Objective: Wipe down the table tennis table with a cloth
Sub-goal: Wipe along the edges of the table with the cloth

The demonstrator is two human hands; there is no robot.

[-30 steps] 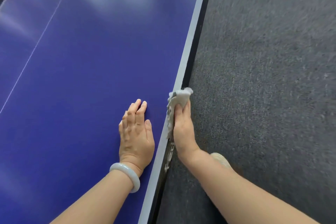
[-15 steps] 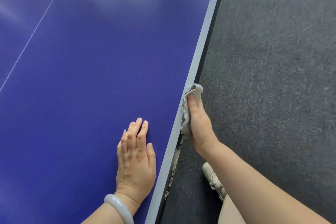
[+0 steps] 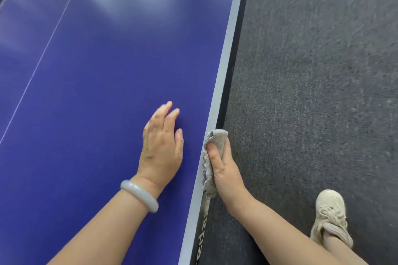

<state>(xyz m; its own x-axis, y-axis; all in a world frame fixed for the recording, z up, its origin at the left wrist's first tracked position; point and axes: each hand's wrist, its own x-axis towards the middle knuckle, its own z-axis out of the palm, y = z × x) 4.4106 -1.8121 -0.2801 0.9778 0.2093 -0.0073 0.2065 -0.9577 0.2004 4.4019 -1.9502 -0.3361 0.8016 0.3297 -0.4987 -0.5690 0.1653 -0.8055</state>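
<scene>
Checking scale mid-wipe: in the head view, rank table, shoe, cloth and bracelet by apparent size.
1. table
2. shoe
3. cloth, partly hidden under the right hand
4. bracelet, close to the cloth; unsure

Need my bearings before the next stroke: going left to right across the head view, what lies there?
In order: blue tabletop → left hand → white edge stripe → cloth → right hand → shoe.
</scene>
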